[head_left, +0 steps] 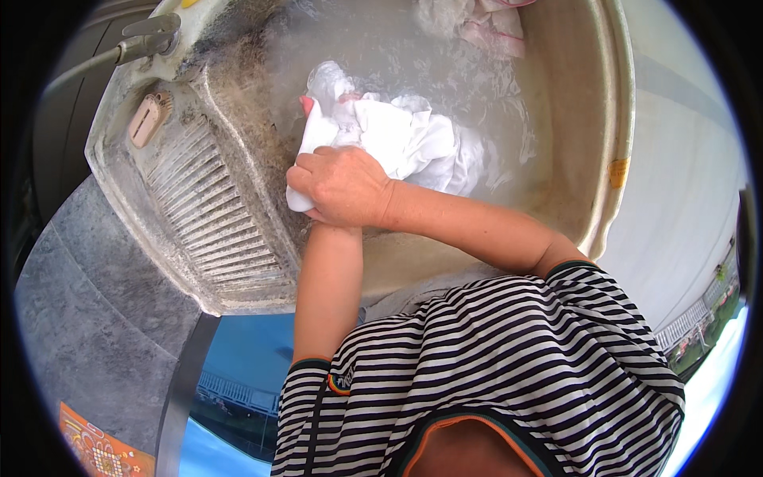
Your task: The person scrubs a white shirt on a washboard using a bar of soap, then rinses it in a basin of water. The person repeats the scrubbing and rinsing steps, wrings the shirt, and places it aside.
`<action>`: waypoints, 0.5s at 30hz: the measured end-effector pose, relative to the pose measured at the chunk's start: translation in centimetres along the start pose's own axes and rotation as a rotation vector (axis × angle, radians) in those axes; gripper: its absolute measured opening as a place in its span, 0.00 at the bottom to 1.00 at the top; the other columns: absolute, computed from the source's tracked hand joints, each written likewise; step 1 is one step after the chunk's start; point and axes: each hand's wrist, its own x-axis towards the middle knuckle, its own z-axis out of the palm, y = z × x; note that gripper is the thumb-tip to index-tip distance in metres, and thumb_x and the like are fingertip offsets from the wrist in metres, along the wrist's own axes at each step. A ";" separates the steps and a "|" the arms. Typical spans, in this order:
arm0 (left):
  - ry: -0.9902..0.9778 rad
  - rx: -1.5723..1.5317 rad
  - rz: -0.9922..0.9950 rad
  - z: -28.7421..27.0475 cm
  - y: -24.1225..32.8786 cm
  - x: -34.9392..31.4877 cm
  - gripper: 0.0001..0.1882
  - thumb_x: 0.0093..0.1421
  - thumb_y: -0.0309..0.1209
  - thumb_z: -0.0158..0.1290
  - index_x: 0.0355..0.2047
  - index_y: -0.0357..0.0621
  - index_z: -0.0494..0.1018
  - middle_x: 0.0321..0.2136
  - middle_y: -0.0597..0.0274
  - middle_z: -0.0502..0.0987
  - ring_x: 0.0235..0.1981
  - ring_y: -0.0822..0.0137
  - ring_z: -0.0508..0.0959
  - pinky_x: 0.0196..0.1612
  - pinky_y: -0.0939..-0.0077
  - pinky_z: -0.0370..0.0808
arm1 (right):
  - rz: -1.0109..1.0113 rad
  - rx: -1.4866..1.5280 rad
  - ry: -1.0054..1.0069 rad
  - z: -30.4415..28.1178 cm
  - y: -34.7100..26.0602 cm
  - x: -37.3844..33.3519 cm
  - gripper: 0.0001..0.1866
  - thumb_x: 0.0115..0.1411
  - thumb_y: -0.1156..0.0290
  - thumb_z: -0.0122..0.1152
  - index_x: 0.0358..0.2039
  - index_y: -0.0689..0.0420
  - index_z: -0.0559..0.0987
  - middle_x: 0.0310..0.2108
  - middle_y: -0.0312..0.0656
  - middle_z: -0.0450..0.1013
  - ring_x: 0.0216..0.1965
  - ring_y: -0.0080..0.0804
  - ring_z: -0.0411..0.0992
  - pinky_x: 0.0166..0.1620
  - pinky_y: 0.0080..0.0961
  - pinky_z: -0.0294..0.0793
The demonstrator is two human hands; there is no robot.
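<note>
My right hand [343, 187] is closed in a fist around a bunched, wet white cloth [397, 139], at the left side of a water-filled stone-look sink [584, 119]. The cloth trails to the right into the cloudy water, and a small red patch shows at its upper left edge. My left forearm [327, 278] reaches up from below to the same spot. There the right hand and the cloth cover my left hand, so its fingers are hidden. The two arms cross at the wrists.
A ribbed washboard [211, 215] is moulded into the sink's left side, with a pinkish scrub brush [149, 119] above it. A metal tap [151, 38] stands at the upper left. More pale cloth with pink edging [485, 28] lies in the water at the far side.
</note>
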 end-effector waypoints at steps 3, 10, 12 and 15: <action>0.366 0.184 -0.046 3.8 -1.2 0.2 0.34 0.69 0.57 0.36 0.62 0.43 0.62 0.57 0.55 0.70 0.56 0.57 0.72 0.58 0.58 0.71 | 0.133 -0.165 0.132 -0.6 4.9 3.2 0.15 0.49 0.62 0.68 0.32 0.55 0.74 0.32 0.43 0.76 0.34 0.45 0.78 0.36 0.40 0.78; 0.678 0.996 0.335 2.0 0.1 -2.5 0.17 0.64 0.40 0.58 0.41 0.40 0.70 0.41 0.56 0.78 0.42 0.61 0.78 0.45 0.65 0.73 | 0.310 -0.255 0.372 -0.5 23.0 -2.0 0.17 0.57 0.60 0.64 0.42 0.58 0.76 0.38 0.53 0.77 0.40 0.56 0.76 0.44 0.44 0.75; 0.595 1.772 0.495 -4.5 1.5 -4.4 0.16 0.62 0.39 0.58 0.44 0.43 0.69 0.38 0.50 0.79 0.41 0.52 0.79 0.44 0.61 0.73 | 0.396 -0.361 0.359 -1.7 23.9 -3.3 0.18 0.60 0.58 0.61 0.44 0.57 0.77 0.39 0.53 0.78 0.41 0.55 0.75 0.45 0.45 0.74; 0.656 2.096 0.247 -2.1 1.8 -4.7 0.15 0.63 0.37 0.56 0.46 0.47 0.68 0.38 0.47 0.79 0.40 0.45 0.78 0.42 0.55 0.73 | 0.538 -0.397 0.352 -6.3 20.0 -2.6 0.15 0.59 0.57 0.61 0.41 0.53 0.79 0.34 0.49 0.78 0.37 0.52 0.76 0.41 0.43 0.75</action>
